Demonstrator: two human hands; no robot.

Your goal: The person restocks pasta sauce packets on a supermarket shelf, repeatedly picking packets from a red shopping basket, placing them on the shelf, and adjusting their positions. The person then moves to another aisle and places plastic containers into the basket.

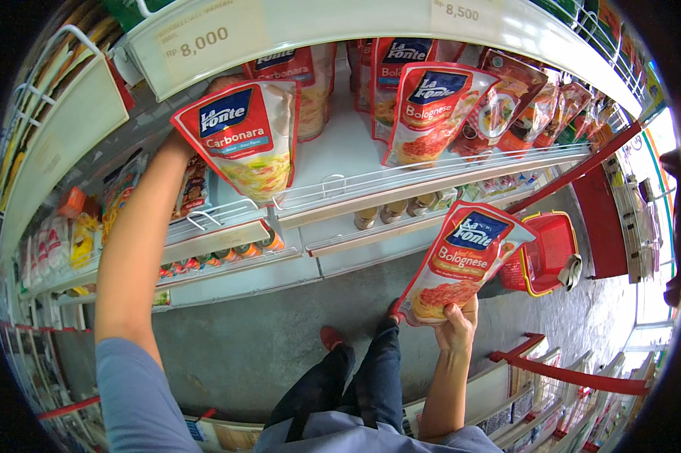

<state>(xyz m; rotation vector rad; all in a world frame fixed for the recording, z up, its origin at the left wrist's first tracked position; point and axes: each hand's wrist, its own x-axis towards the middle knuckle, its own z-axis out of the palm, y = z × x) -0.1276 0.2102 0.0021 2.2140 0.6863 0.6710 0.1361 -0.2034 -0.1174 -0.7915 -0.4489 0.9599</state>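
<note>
My right hand (pixel 457 324) grips the bottom edge of a red La Fonte pasta sauce pouch (pixel 459 263), thumb in front, out over the floor. Red-sauced spaghetti is pictured on it. My left arm reaches up to the shelf. Only a bit of my left hand (pixel 225 82) shows above another La Fonte pouch (pixel 238 139), which pictures pale creamy pasta and stands at the shelf's front. That pouch hides the fingers, so their grip cannot be seen. A similar creamy-pasta pouch (pixel 312 107) stands behind it. To the right stands a red-sauce pouch (pixel 431 116) behind the wire guard.
A white shelf edge with price tags (pixel 318 25) overhangs the pouches. Lower shelves carry jars (pixel 394 210) and orange-labelled cans (pixel 247 250). A red shopping basket (pixel 550 249) with a yellow rim sits at right. Another shelf rack (pixel 521 390) stands behind me.
</note>
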